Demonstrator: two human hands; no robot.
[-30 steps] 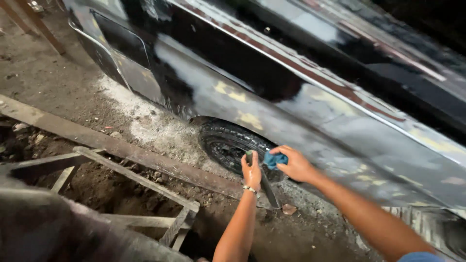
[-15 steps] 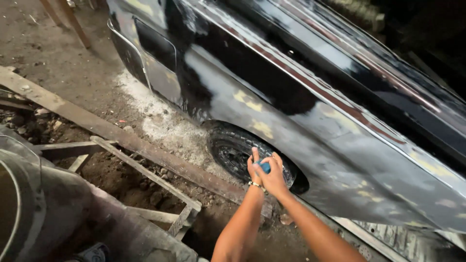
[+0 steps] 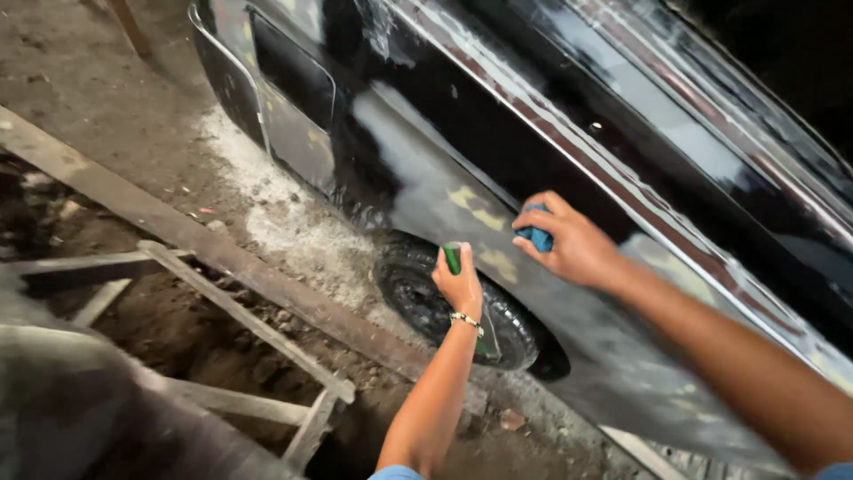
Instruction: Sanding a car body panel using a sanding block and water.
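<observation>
A black car body (image 3: 551, 116) with pale sanded and yellowish filler patches stretches across the view. My right hand (image 3: 573, 244) grips a small blue pad (image 3: 537, 236) and presses it against the panel above the wheel arch. My left hand (image 3: 460, 284), with a bracelet on the wrist, holds a small green object (image 3: 452, 258) next to a filler patch just above the tyre (image 3: 435, 298). Both arms reach in from the bottom edge.
Dirt ground runs along the car, with whitish dust (image 3: 275, 222) beneath the panel. A long wooden plank (image 3: 178, 227) lies parallel to the car. A wooden frame (image 3: 240, 356) sits over a dug pit at lower left. A dark rounded object (image 3: 71, 409) fills the bottom left corner.
My two hands were together at the tyre; now they are apart. The right hand has risen with the blue pad onto the panel, and the view has shifted closer.
</observation>
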